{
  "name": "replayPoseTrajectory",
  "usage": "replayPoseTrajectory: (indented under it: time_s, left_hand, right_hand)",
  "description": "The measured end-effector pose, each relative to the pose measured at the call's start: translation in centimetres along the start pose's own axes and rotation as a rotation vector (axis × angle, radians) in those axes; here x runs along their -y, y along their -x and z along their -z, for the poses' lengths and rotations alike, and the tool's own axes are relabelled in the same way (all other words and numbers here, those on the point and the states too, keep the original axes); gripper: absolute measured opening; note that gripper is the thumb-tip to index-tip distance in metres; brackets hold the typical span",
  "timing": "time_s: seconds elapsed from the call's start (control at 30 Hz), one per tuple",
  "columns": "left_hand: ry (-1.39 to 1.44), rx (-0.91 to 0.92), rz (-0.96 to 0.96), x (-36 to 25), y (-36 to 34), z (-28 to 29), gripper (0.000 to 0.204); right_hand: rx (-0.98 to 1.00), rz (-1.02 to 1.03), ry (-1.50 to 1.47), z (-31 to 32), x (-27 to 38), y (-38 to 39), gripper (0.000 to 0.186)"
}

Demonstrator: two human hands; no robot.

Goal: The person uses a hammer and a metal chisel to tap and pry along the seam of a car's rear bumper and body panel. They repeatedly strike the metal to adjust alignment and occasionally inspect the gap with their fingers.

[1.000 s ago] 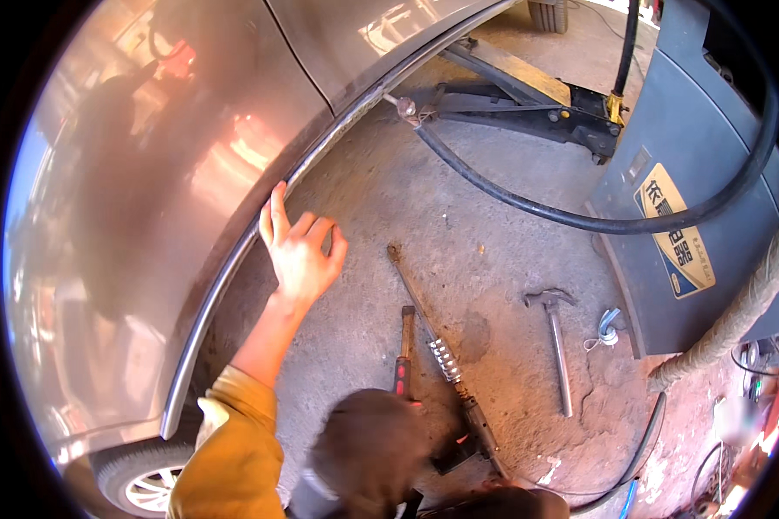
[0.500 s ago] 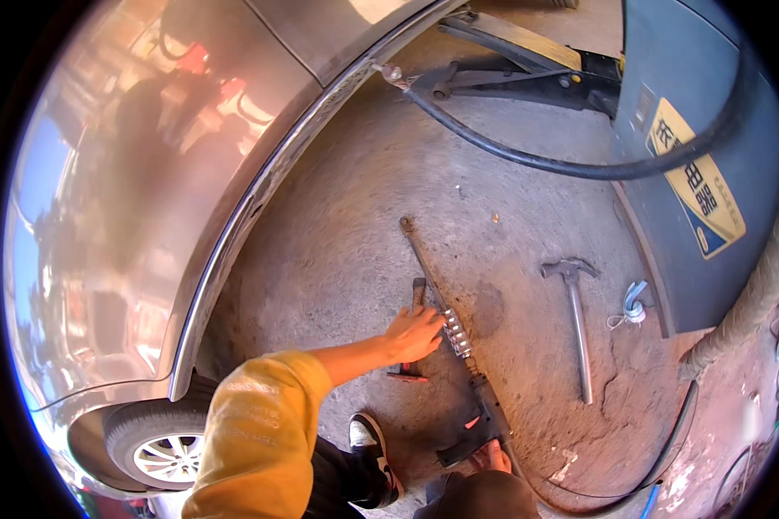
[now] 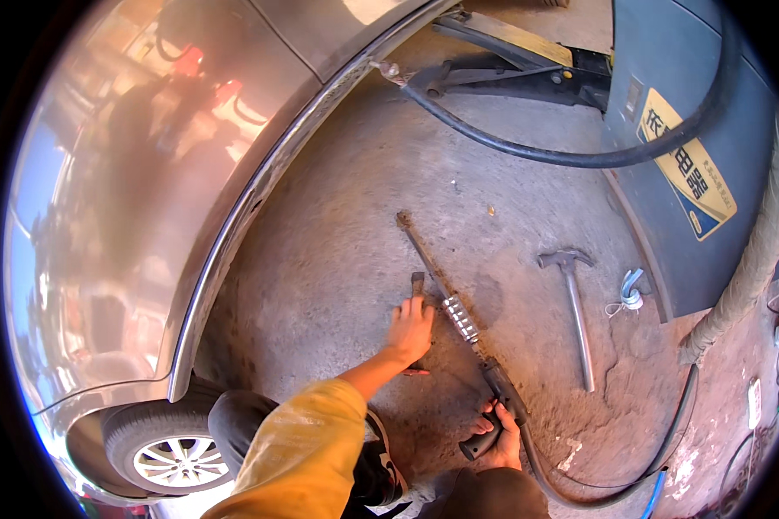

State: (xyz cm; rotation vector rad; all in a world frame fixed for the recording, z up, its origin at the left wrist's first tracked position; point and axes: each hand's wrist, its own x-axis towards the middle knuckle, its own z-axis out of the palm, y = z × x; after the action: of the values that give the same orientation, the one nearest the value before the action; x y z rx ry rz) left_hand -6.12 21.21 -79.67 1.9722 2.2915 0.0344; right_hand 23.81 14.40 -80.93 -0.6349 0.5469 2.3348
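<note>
My right hand is wrapped around the black pistol grip of a dent-puller gun. A long rod with a ribbed silver sliding weight runs from the gun toward the far left, ending in a rusty tip. My left hand, at the end of a yellow sleeve, reaches over a small tool with a dark flat end. Its fingers stretch forward over the tool's middle and hide it; a reddish part shows near the wrist. To the right lies a claw hammer with a metal shaft.
A car body with a wheel fills the left side. A thick black cable arches from the car's sill to a blue machine cabinet. A jack stands at the back. A bluish metal hook lies near the cabinet.
My left hand has left the sliding weight and moved left over the small tool. My right hand now grasps the dent-puller gun's grip, and the gun has turned.
</note>
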Motion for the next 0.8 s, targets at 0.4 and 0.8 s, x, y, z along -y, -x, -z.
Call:
replayPoseTrajectory:
  time_s: [0.4, 0.8]
  left_hand:
    - [0.655, 0.181, 0.96, -5.1, -7.7, -1.9, 0.066]
    - [2.078, -0.126, 1.174, -2.6, -9.0, -3.1, 0.023]
  right_hand:
    - [-0.163, 0.011, 0.061, -1.2, -0.1, 0.3, 0.011]
    - [-0.094, 0.027, 0.283, -3.5, 1.6, 0.8, 0.016]
